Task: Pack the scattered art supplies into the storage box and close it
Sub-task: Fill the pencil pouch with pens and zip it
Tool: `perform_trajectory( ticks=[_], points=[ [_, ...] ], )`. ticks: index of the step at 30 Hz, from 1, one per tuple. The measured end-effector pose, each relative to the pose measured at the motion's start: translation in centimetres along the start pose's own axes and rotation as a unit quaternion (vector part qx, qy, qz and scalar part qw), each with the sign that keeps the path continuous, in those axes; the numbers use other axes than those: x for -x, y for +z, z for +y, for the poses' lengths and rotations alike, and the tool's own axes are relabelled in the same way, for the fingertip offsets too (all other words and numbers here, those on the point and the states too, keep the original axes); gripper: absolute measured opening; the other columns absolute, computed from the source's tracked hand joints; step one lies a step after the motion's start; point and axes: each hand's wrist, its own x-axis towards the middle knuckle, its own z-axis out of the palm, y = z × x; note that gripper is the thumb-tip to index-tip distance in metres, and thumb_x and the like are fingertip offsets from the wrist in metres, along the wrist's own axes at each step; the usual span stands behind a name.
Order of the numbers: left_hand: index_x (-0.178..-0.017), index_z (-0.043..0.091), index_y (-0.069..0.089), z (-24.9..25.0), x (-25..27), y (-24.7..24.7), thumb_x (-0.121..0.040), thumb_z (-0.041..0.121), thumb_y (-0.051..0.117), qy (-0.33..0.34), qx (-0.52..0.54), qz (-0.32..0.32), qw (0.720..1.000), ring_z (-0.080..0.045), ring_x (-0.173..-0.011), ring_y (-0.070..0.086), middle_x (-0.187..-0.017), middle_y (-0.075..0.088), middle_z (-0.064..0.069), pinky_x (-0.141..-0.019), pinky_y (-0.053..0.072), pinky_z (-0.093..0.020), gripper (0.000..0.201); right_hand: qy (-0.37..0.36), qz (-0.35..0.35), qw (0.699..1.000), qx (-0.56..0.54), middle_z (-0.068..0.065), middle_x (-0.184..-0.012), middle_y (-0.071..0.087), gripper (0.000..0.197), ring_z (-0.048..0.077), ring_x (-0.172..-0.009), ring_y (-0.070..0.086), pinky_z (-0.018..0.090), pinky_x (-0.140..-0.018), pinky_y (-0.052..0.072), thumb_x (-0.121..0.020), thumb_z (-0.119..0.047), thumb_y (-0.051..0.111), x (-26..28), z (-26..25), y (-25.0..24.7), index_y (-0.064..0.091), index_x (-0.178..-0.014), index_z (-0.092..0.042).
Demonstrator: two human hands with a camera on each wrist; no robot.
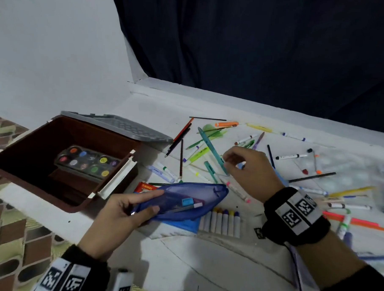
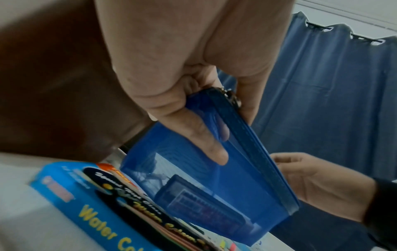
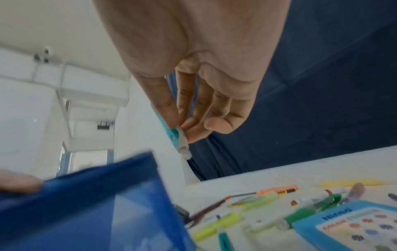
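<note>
The brown storage box [image 1: 27, 164] stands open at the left with its grey lid [image 1: 126, 127] tipped back. A paint palette [image 1: 88, 162] lies inside. My left hand [image 1: 155, 200] grips a blue mesh pouch [image 1: 184, 200] by its zipper end, thumb on top, just right of the box. In the left wrist view the pouch [image 2: 236, 186] hangs below the left hand [image 2: 232, 135]. My right hand [image 1: 227, 162] hovers over the scattered pens and pinches a teal pen [image 1: 210, 150]. The right wrist view shows the fingertips [image 3: 182, 125] on the teal pen [image 3: 173, 134] above the pouch [image 3: 86, 212].
Several markers and pencils [image 1: 296, 156] are strewn across the white table to the right. A row of oil pastels [image 1: 223, 221] and a red pack [image 1: 145, 186] lie beside the pouch. A blue water colour box [image 2: 96, 220] sits under it. A dark curtain [image 1: 257, 49] hangs behind.
</note>
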Motion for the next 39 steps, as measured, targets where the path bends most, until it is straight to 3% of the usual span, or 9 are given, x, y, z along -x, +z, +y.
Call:
perform_trajectory(
  ticks=[4,7,12,15,19,23,27,33,39],
  points=[
    [-0.12,0.012,0.071,0.5,-2.0,2.1,-0.075,0.002,0.072,0.032,-0.016,-0.051,0.998,-0.016,-0.113,0.067,-0.116,0.074,-0.001,-0.098,0.051,-0.024,0.046,-0.026,0.025,0.997,-0.063,-0.012,-0.09,0.067,0.008,0.004,-0.088,0.061,0.018,-0.067,0.048,-0.091,-0.01,0.066,3.3,-1.6,-1.8,0.068,-0.094,-0.018],
    [-0.125,0.011,0.067,1.0,-3.4,3.9,-0.075,0.003,0.072,0.04,-0.022,-0.094,0.994,-0.016,-0.115,0.066,-0.119,0.073,0.0,-0.098,0.052,-0.027,0.051,-0.073,0.028,0.997,-0.007,-0.008,-0.09,0.067,0.006,0.004,-0.084,0.059,0.013,-0.073,0.045,-0.091,-0.013,0.068,5.2,-1.3,-1.9,0.069,-0.096,-0.016],
    [-0.124,0.021,0.07,1.4,-5.6,6.1,-0.074,0.015,0.086,0.022,0.003,-0.143,0.989,-0.02,-0.121,0.063,-0.126,0.069,-0.001,-0.1,0.051,-0.039,0.053,-0.052,0.075,0.99,0.104,-0.002,-0.094,0.069,0.012,0.013,-0.083,0.063,0.034,-0.075,0.054,-0.09,-0.015,0.061,8.3,0.6,-1.7,0.071,-0.098,-0.016],
    [-0.125,0.02,0.07,1.6,-6.7,7.5,-0.077,0.016,0.082,0.013,0.025,-0.189,0.982,-0.024,-0.121,0.063,-0.128,0.068,-0.003,-0.1,0.05,-0.044,0.05,-0.018,0.132,0.983,0.126,-0.003,-0.094,0.07,0.013,0.014,-0.085,0.064,0.033,-0.075,0.055,-0.09,-0.015,0.062,9.9,1.0,-2.2,0.073,-0.098,-0.016],
    [-0.127,0.014,0.067,2.2,-7.3,9.3,-0.082,-0.002,0.068,0.013,0.02,-0.234,0.972,-0.02,-0.121,0.063,-0.126,0.069,0.001,-0.091,0.056,-0.029,0.048,0.004,0.171,0.972,0.159,-0.003,-0.089,0.069,0.011,0.011,-0.077,0.062,0.029,-0.07,0.055,-0.087,-0.009,0.067,11.1,1.6,-3.2,0.073,-0.092,-0.016],
    [-0.121,0.02,0.072,2.2,-8.0,10.4,-0.056,0.038,0.095,0.008,0.03,-0.271,0.962,-0.016,-0.106,0.07,-0.125,0.07,-0.004,-0.071,0.057,-0.02,0.071,0.024,0.265,0.956,0.125,-0.002,-0.085,0.067,0.012,0.007,-0.076,0.059,0.016,-0.068,0.045,-0.083,-0.003,0.066,12.0,2.3,-4.5,0.072,-0.086,-0.013],
    [-0.12,0.02,0.073,2.0,-8.8,11.0,-0.045,0.049,0.096,-0.001,0.05,-0.282,0.958,-0.024,-0.119,0.065,-0.126,0.069,-0.007,-0.096,0.053,-0.038,0.084,0.108,0.348,0.925,0.105,-0.006,-0.081,0.066,0.017,0.005,-0.071,0.059,0.009,-0.065,0.04,-0.077,0.001,0.066,13.7,4.8,-6.3,0.071,-0.081,-0.015],
    [-0.125,0.015,0.067,1.7,-9.4,11.6,-0.083,-0.001,0.066,-0.001,0.034,-0.267,0.963,-0.022,-0.12,0.065,-0.125,0.07,-0.001,-0.097,0.051,-0.043,0.045,0.373,0.163,0.896,0.178,-0.001,-0.092,0.069,0.013,0.021,-0.084,0.067,0.032,-0.074,0.054,-0.084,-0.022,0.062,17.0,7.9,-5.9,0.066,-0.092,-0.031],
    [-0.125,0.013,0.068,1.0,-9.4,11.9,-0.082,-0.001,0.065,0.003,0.018,-0.264,0.964,-0.023,-0.118,0.066,-0.124,0.071,-0.002,-0.092,0.056,-0.038,0.045,0.432,-0.004,0.863,0.261,0.002,-0.117,0.06,0.036,0.023,-0.102,0.061,0.031,-0.079,0.052,-0.088,-0.035,0.062,16.8,7.3,-5.3,0.056,-0.123,-0.028]
  ],
)
